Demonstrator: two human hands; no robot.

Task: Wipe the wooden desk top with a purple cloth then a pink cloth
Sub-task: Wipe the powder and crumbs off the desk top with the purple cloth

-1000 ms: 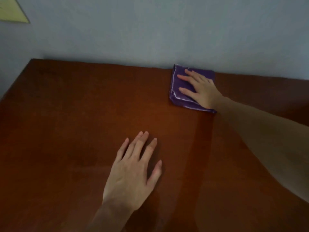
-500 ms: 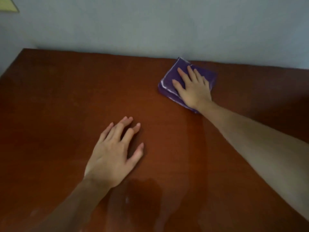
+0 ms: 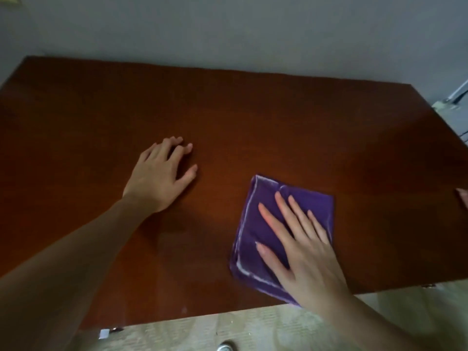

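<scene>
A folded purple cloth point(image 3: 255, 224) lies on the reddish-brown wooden desk top point(image 3: 101, 117), near the front edge, right of centre. My right hand point(image 3: 301, 252) presses flat on it with straight, spread fingers. My left hand point(image 3: 162, 176) rests palm down on the bare wood to the left of the cloth, fingers relaxed and slightly bent. A small pink thing point(image 3: 463, 200) shows at the right frame edge; I cannot tell what it is.
A pale wall point(image 3: 228, 31) runs along the desk's far edge. Light flooring point(image 3: 253, 330) shows below the front edge, with a small white scrap point(image 3: 104, 334) and a round object point(image 3: 226, 347). Cables and a white item point(image 3: 448, 105) sit beyond the right end.
My right hand has dragged the purple cloth from the far edge by the wall toward the front edge. The view has pulled back, showing the desk's front and right edges.
</scene>
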